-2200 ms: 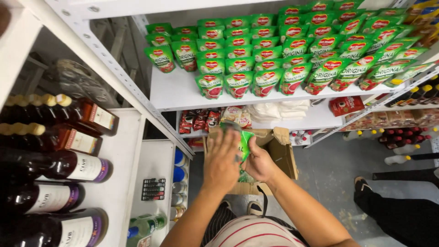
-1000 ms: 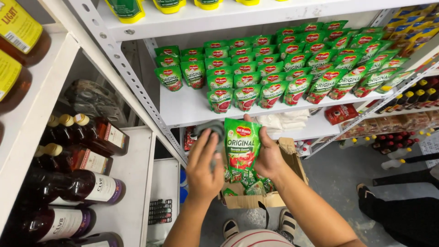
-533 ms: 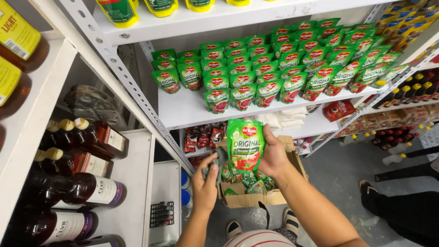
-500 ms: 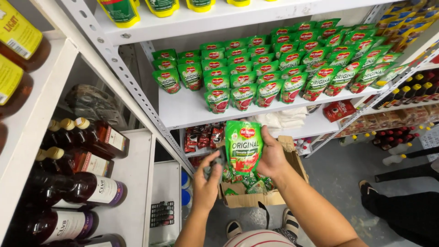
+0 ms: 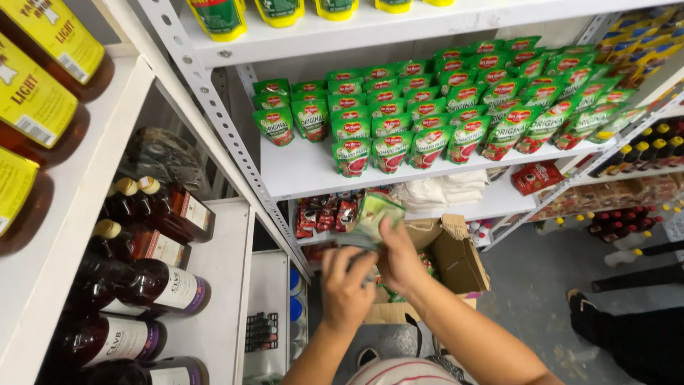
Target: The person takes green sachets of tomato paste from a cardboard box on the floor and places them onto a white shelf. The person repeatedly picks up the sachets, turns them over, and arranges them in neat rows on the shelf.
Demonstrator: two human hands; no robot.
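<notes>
Dark bottles (image 5: 135, 285) lay on left shelf. Left hand (image 5: 347, 285) hung low beside right, fingers curled; grip unclear. Right hand (image 5: 399, 258) held green pouch (image 5: 374, 216), blurred, tilted, long axis up-left toward shelf; pouch lay just above both hands, right nearer. Open cardboard box (image 5: 456, 260) below held more pouches. Pouch rows (image 5: 442, 107) stood on white shelf (image 5: 313, 171) above.
</notes>
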